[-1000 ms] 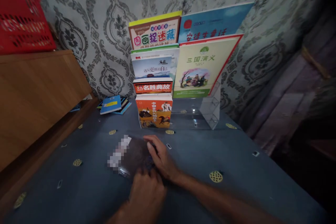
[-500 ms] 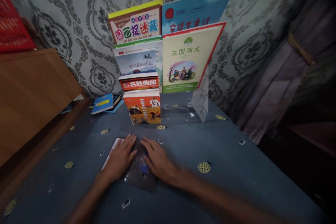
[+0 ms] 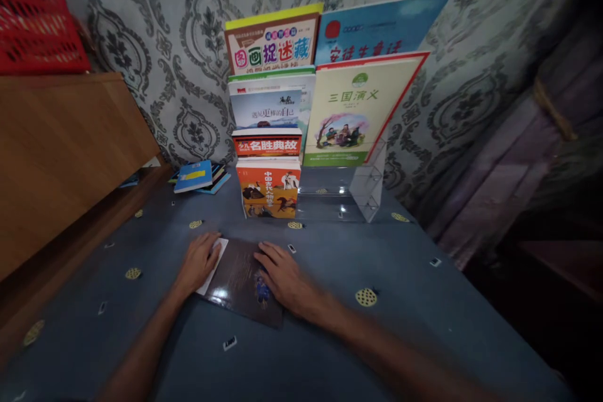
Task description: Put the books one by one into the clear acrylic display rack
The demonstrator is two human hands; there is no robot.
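Note:
A dark brown book (image 3: pixel 235 276) with a glossy cover lies flat on the table, a small blue figure near its right side and a white strip along its left edge. My left hand (image 3: pixel 198 262) rests over that left edge, fingers stretched out. On the right edge lies my right hand (image 3: pixel 282 273), its fingers spread on the cover. Behind the book stands a clear acrylic rack (image 3: pixel 365 191) with books in tiers, among them an orange book (image 3: pixel 268 191) at the lower front and a pale green book (image 3: pixel 346 107) on the right.
A small pile of books (image 3: pixel 195 176) lies at the back left of the blue patterned tablecloth (image 3: pixel 301 358). Further left, a red plastic basket (image 3: pixel 40 25) sits on a wooden cabinet (image 3: pixel 66 151). A tied curtain (image 3: pixel 513 157) hangs at the right.
My left hand has slid left across the cover to the book's left edge, uncovering its middle. My right hand stays at the right edge. The camera view has shifted slightly.

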